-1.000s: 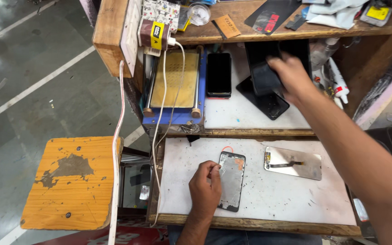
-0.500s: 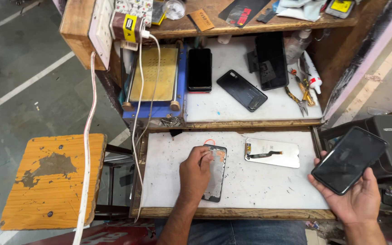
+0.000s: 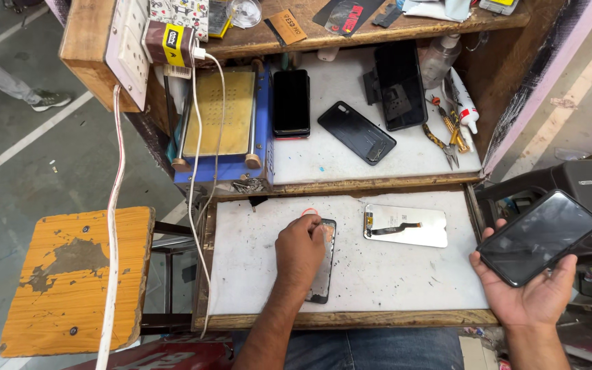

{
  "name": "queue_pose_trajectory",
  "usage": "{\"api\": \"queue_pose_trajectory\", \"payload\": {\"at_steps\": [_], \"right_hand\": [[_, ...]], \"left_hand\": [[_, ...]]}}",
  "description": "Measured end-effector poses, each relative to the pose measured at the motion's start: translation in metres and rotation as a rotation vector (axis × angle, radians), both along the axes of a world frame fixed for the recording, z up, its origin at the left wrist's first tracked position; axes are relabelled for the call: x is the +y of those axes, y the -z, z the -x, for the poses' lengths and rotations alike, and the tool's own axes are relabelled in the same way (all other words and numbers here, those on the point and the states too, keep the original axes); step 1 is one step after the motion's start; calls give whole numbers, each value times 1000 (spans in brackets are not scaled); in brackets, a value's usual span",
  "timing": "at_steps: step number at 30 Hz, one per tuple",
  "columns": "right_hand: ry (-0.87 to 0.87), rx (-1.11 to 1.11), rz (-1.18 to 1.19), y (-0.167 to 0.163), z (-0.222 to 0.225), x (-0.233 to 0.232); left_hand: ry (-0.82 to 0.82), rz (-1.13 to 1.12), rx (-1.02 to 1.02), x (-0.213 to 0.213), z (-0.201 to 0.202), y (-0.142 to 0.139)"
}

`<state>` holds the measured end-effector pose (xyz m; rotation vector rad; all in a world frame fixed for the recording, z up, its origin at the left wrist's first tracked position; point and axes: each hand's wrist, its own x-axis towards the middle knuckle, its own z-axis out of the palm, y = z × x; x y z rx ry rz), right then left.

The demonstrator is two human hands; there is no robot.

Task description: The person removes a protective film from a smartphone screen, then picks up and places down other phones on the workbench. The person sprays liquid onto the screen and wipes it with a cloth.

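Black glass everywhere on this bench. The right hand is out past the right edge of the worktop, palm up, with a dark phone lying across it. Fingers are spread and only loosely curled, thumb hooked at the phone's lower left edge, fingertips showing along the far side near the bottom right corner. So it's more cradling than squeezing. The phone sits tilted, screen up, off the table entirely and over a dark chair.

The left hand is palm down on the white worktop, pressing on a phone frame that lies flat and runs lengthways toward the person. Fingers are bent and bunched over the frame's top end, so that part's covered and it's hard to tell if they pinch anything small there. The lower half of the frame pokes out beside the wrist.

Just right of the frame, not touching it, lies a silvery screen panel with a thin black flex cable across it.

Up on the shelf behind: a blue heating plate with a brass-coloured top, a black phone next to it, another one lying at an angle, a bigger dark slab leaning further back, and pliers by the right wall. An orange stool stands left of the bench with a white cable hanging over it.
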<state>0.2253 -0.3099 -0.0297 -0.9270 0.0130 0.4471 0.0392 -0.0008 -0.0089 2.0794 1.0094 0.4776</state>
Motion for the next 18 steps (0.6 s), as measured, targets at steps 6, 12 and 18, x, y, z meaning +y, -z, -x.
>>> {"api": "queue_pose_trajectory", "payload": {"at_steps": [6,12,18], "right_hand": [[15,20,-11,-3,4,1],[17,33,-28,-7,8,4],[30,22,77,-20,12,13]], "left_hand": [[-63,241,85,3,-9,-4],[-100,264,87,3,-12,-5],[-62,215,115,-2,-15,-2]]}}
